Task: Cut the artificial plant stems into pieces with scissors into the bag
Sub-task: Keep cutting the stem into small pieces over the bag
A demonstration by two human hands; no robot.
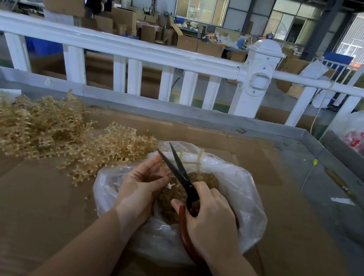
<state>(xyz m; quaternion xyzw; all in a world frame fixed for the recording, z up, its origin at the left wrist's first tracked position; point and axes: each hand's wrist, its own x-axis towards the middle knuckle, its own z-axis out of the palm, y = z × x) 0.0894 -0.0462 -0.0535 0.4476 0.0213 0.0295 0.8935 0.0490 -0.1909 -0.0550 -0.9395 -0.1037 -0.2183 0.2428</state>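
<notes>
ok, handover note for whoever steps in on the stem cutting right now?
Right hand grips the black-bladed, red-handled scissors, blades open over the bag.
Left hand pinches a small beige plastic stem piece at the bag's mouth.
Clear plastic bag sits on the cardboard-covered table, already holding many cut pieces.
Left to do: the big pile of uncut beige stems lying left of the bag.
</notes>
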